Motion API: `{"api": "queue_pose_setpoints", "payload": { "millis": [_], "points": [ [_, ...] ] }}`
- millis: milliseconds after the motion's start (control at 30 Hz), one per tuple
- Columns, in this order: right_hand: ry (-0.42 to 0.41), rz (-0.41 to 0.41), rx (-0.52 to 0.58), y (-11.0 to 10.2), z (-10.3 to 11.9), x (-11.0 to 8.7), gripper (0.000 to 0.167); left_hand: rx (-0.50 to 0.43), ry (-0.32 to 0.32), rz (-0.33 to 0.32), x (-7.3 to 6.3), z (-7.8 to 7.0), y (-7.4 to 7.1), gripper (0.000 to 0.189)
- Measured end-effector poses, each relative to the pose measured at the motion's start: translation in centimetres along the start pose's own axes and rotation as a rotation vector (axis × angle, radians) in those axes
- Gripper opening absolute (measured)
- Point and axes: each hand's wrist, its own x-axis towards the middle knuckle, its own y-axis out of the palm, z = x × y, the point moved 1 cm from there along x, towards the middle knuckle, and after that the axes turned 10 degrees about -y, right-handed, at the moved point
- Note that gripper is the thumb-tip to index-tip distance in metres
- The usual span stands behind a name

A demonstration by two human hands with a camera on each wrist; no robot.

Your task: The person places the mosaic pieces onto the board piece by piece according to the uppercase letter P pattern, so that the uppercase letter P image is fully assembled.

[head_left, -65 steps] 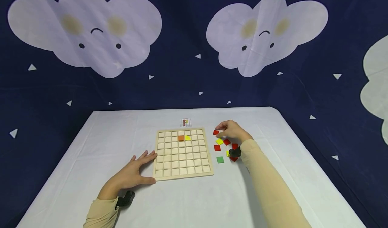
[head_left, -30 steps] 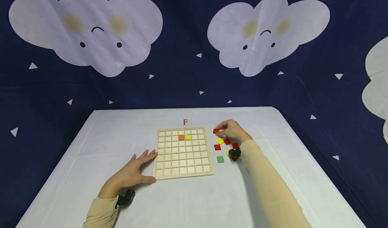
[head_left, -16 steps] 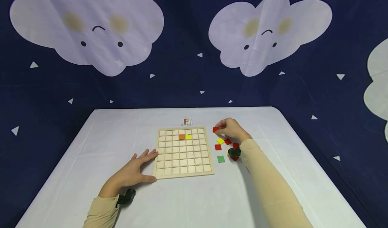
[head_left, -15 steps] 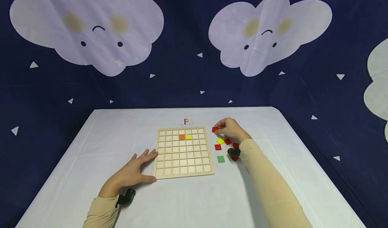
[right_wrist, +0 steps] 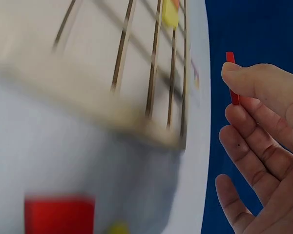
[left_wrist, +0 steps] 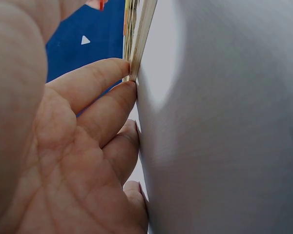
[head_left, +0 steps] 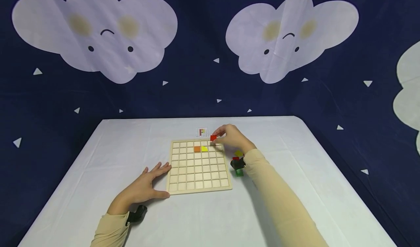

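Observation:
My right hand (head_left: pixel 231 136) pinches a red square tile (head_left: pixel 213 138) between thumb and fingertips, above the far right corner of the wooden grid board (head_left: pixel 198 171). In the right wrist view the red tile (right_wrist: pixel 232 78) is seen edge-on, held clear of the board. An orange tile (head_left: pixel 197 149) and a yellow tile (head_left: pixel 204 149) with one slanted corner sit side by side in the board's second row. With fingers spread, my left hand (head_left: pixel 142 186) touches the board's left edge; the left wrist view shows its fingertips (left_wrist: pixel 118 68) against the board's side (left_wrist: pixel 142 41).
A small printed pattern card (head_left: pixel 202 132) lies beyond the board. Right of the board are loose tiles, partly hidden by my right wrist: a yellow one (head_left: pixel 238 153), a green one (head_left: pixel 239 173) and a red one (head_left: pixel 235 158). A white cloth covers the table (head_left: pixel 157 221).
My right hand has lifted the red tile from the loose tiles and carried it left, over the board's far right corner. The left hand stays at the board's edge.

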Motion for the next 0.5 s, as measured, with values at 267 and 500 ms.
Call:
{"api": "queue_pose_setpoints", "payload": {
  "millis": [267,500],
  "points": [
    [-0.092,0.083,-0.007,2.3,2.1,1.6,0.028,0.003,0.005,-0.001,0.0,0.1,0.0,0.099],
    [-0.113,0.105,0.025,4.5,3.7,2.2,0.026,-0.007,0.004,0.001,-0.1,-0.1,-0.1,0.1]
  ]
}}
